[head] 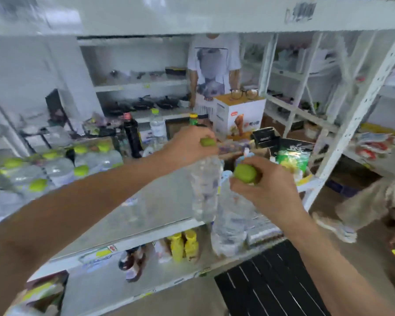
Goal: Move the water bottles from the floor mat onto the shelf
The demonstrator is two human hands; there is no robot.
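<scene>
My left hand [189, 142] grips the green cap of a clear water bottle [204, 190] and holds it upright over the white shelf [146, 215]. My right hand [262, 188] holds a second clear water bottle [229, 224] by its green cap; this one hangs lower, at the shelf's front edge. Several green-capped bottles [55, 169] stand in rows at the left end of the same shelf. The black slotted floor mat [271, 286] lies at the lower right.
A person in a white shirt [214, 65] stands behind the shelving. A dark bottle [132, 135] and a white carton [237, 115] sit at the back. Yellow packets [183, 245] occupy the shelf below. A white upright post [356, 110] rises at right. Someone's shoe [335, 226] rests on the floor.
</scene>
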